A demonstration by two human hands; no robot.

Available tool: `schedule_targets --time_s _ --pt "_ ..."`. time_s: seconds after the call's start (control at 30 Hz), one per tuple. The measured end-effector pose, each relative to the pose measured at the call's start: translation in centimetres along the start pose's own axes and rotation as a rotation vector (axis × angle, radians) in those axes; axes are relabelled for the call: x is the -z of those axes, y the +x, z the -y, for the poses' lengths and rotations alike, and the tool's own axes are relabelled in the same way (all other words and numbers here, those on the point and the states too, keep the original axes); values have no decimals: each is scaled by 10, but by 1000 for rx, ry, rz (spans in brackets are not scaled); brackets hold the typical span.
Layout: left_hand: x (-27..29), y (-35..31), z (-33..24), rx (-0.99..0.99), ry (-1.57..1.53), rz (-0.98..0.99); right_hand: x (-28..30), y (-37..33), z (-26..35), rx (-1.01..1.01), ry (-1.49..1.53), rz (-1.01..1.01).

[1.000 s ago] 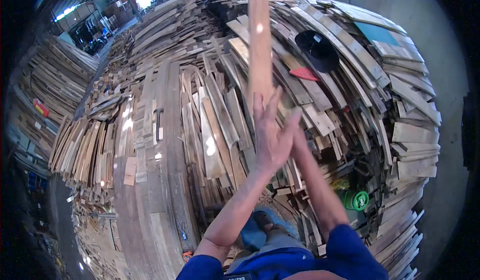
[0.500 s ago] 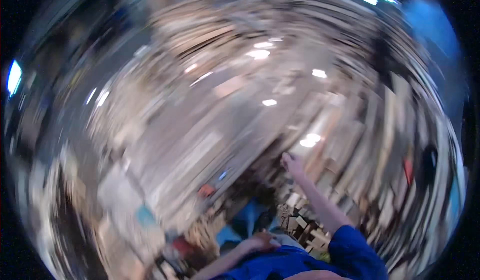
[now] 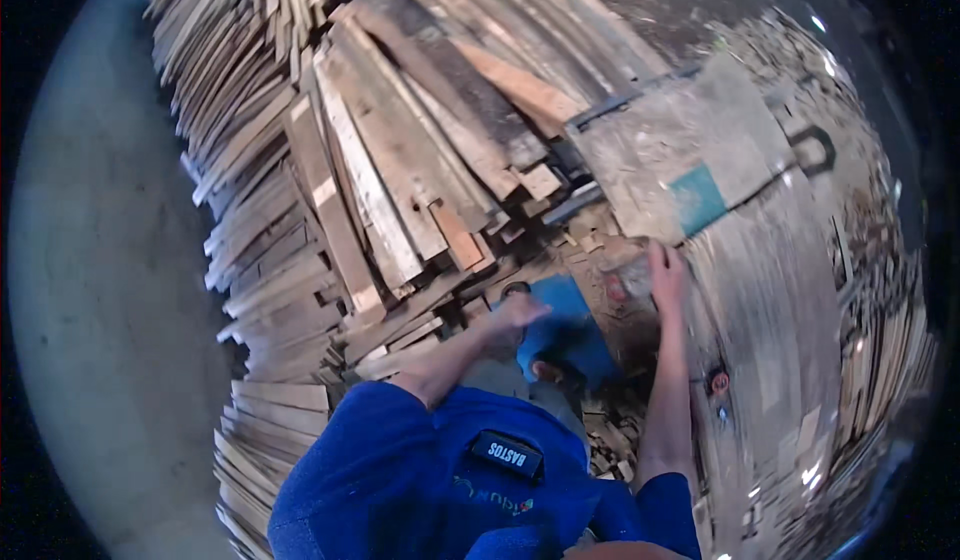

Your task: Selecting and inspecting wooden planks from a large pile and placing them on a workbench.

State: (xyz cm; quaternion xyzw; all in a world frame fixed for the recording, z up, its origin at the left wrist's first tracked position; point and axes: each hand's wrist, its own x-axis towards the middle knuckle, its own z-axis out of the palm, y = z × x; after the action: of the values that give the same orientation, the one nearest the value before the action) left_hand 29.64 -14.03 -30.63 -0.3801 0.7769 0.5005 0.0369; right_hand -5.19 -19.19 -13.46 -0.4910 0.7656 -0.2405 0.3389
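Note:
My left hand hangs in front of my body, over the blue mat on the ground. It is slightly blurred, a finger stretches out to the right, and no object shows in it. My right hand is raised beside the near edge of a worn wooden worktable. Its fingers point away from me, loosely apart, with nothing seen in them. Whether it touches the table edge I cannot tell. Ahead of me lies a stack of long wooden planks, their ends toward me.
A dusty board with a teal patch sits at the table's far end, near a dark metal handle. More stacked boards line the left, beside a grey floor. Wood scraps lie around the mat.
My view has swung round from a heavily blurred one. The plank stack is now ahead and the table is on my right. My left hand has come forward from close to my body.

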Motion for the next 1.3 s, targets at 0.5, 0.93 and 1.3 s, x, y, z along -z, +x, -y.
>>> schedule_targets --time_s 0.5,0.93,1.3 --pt "158 65 190 767 -847 -1099 -29 61 -52 -429 -45 -515" --pt "164 53 196 763 -925 -931 -30 52 -15 -492 -206 -491" --pt "200 -6 106 591 -1339 -618 -30 55 -20 -441 -316 -528"
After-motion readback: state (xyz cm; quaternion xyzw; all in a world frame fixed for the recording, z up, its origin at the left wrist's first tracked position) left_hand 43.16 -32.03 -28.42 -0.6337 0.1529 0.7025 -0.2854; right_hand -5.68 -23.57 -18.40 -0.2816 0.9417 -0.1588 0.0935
